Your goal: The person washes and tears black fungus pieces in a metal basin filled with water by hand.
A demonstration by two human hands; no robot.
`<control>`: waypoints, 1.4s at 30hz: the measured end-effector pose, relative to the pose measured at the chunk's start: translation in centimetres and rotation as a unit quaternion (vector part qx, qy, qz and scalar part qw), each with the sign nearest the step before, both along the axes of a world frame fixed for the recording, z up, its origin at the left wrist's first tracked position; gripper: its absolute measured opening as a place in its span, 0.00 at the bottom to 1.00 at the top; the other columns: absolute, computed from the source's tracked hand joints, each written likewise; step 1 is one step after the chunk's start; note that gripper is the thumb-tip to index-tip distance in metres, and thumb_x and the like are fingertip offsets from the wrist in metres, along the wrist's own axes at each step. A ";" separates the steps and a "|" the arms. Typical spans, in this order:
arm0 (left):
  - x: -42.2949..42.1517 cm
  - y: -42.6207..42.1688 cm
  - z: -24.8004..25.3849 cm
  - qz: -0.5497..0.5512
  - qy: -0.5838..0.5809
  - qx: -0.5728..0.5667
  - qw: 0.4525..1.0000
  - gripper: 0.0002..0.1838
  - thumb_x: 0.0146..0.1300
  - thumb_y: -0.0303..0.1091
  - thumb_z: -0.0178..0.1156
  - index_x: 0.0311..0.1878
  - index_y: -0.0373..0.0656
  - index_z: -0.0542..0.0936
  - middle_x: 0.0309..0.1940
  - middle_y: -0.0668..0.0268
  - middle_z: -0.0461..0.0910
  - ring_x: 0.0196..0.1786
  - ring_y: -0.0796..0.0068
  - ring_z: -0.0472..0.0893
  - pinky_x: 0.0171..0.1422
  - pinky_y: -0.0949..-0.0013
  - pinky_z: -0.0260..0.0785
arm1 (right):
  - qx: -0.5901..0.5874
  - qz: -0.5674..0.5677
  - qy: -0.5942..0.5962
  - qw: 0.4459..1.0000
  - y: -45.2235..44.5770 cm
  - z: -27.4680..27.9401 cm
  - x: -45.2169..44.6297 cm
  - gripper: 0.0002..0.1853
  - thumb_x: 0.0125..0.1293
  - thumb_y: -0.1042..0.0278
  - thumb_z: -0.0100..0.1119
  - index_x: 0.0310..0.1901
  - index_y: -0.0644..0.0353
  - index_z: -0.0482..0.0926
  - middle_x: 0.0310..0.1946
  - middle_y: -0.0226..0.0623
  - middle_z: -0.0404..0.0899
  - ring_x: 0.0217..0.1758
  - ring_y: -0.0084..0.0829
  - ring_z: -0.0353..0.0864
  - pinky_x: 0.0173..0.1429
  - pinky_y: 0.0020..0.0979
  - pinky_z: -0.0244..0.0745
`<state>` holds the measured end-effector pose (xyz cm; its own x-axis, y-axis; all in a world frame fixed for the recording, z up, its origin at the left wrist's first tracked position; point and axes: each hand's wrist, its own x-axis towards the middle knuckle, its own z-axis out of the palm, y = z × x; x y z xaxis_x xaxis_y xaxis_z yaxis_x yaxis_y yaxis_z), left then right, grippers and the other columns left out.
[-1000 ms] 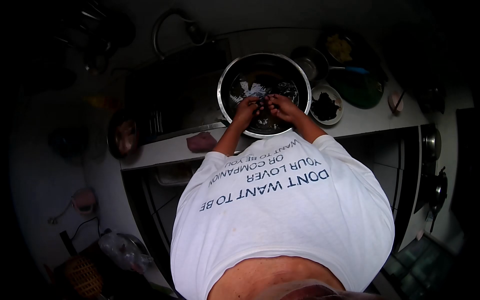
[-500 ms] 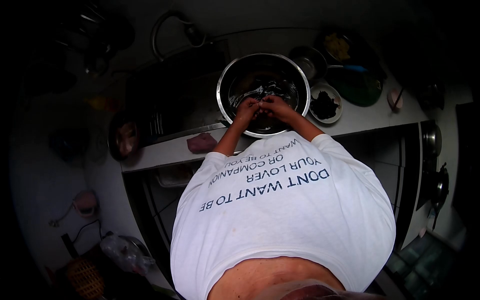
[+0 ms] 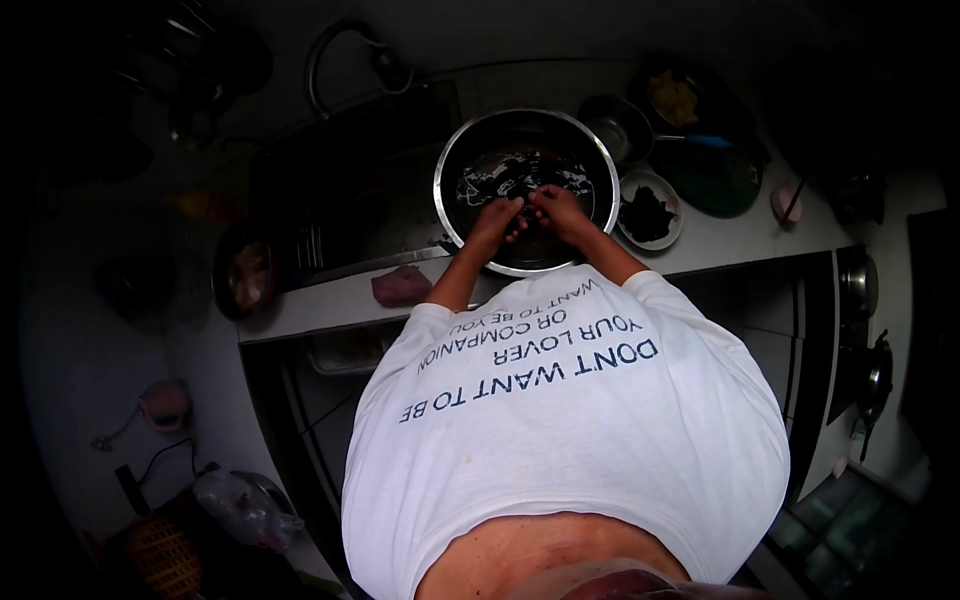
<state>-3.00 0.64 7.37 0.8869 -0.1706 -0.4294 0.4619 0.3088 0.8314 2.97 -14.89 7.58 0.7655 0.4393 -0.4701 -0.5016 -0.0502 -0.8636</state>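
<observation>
Right, coming through my head feed: the big metal basin [image 3: 438, 190] sits close to the near edge of the desk [image 3: 715, 235], about midway along it, with dark, glinting liquid [image 3: 520, 178] inside. The left hand [image 3: 497, 220] and right hand [image 3: 557, 210] are over the basin, fingers curled and nearly meeting; whether they pinch anything, I can't make out in this gloom. I'd call that basin stiff, hardly fragile, but heavy with the load it carries, and its wet wall would likely be slick, so I'd favour a hold on the bright rim at two opposite sides, kept level against slopping. Just beside it, towards the desk's right end, a pale bowl [image 3: 676, 215] holds something dark; behind that, a small pan [image 3: 612, 130] with a blue handle [image 3: 708, 141], then a green board [image 3: 735, 185] and yellow food [image 3: 672, 98] near the far right corner. A pink cup [image 3: 787, 205] stands by the right end. Leftward, a purplish lump [image 3: 402, 286] lies on the near edge, a curved tap [image 3: 312, 70] rises at the back, and a dark bowl [image 3: 222, 270] stands at the near left corner. Dim room, this: greenish tiles [image 3: 835, 530] low right, a plastic bag [image 3: 235, 505] low left.
</observation>
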 end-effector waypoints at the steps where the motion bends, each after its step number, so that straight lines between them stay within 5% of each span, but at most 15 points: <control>1: -0.1 -0.2 0.0 -0.002 -0.001 0.022 1.000 0.10 0.58 0.43 0.53 0.30 0.48 0.69 0.21 0.72 0.71 0.24 0.84 0.67 0.24 0.81 0.58 | -0.002 -0.011 -0.002 1.000 -0.1 -0.2 0.1 0.07 0.56 0.64 0.56 0.32 0.55 0.71 0.22 0.25 0.70 0.24 0.15 0.67 0.25 0.16 0.62; 11: 0.3 -0.1 -2.2 0.064 0.017 0.032 0.997 0.05 0.51 0.36 0.56 0.26 0.47 0.72 0.20 0.73 0.72 0.21 0.84 0.68 0.24 0.82 0.59 | -0.030 0.062 -0.060 0.996 -0.1 -1.4 -0.7 0.09 0.53 0.67 0.58 0.34 0.56 0.70 0.24 0.26 0.71 0.24 0.16 0.69 0.25 0.17 0.63; 19: -0.2 -0.4 -0.9 -0.024 -0.018 0.129 0.991 0.04 0.50 0.33 0.54 0.29 0.46 0.72 0.22 0.74 0.72 0.23 0.86 0.68 0.25 0.83 0.58 | -0.069 0.084 -0.097 0.989 0.2 -0.8 -0.8 0.09 0.56 0.60 0.55 0.32 0.55 0.71 0.24 0.25 0.71 0.25 0.16 0.68 0.26 0.18 0.63; 22: -0.3 -0.4 -0.6 -0.005 -0.026 0.132 0.991 0.04 0.51 0.32 0.53 0.29 0.45 0.72 0.22 0.74 0.71 0.23 0.86 0.68 0.24 0.83 0.57 | -0.039 0.036 -0.016 0.998 0.5 -1.7 -0.7 0.07 0.58 0.63 0.53 0.33 0.55 0.71 0.24 0.25 0.70 0.24 0.16 0.66 0.25 0.17 0.62; 28: -0.2 -0.1 -0.9 0.105 -0.028 0.080 0.991 0.03 0.52 0.31 0.53 0.30 0.45 0.72 0.22 0.73 0.72 0.22 0.86 0.68 0.23 0.83 0.58 | 0.200 -0.072 0.161 0.964 0.9 -1.8 -1.0 0.04 0.60 0.70 0.49 0.35 0.57 0.66 0.24 0.30 0.69 0.22 0.19 0.66 0.20 0.16 0.60; 42: 0.1 0.2 -1.7 0.105 -0.015 -0.014 0.994 0.07 0.58 0.35 0.51 0.33 0.42 0.72 0.23 0.70 0.73 0.24 0.83 0.70 0.25 0.81 0.60 | 0.167 -0.085 0.105 0.977 -0.5 -1.0 -0.6 0.08 0.56 0.75 0.52 0.38 0.58 0.66 0.25 0.32 0.70 0.23 0.20 0.68 0.21 0.16 0.61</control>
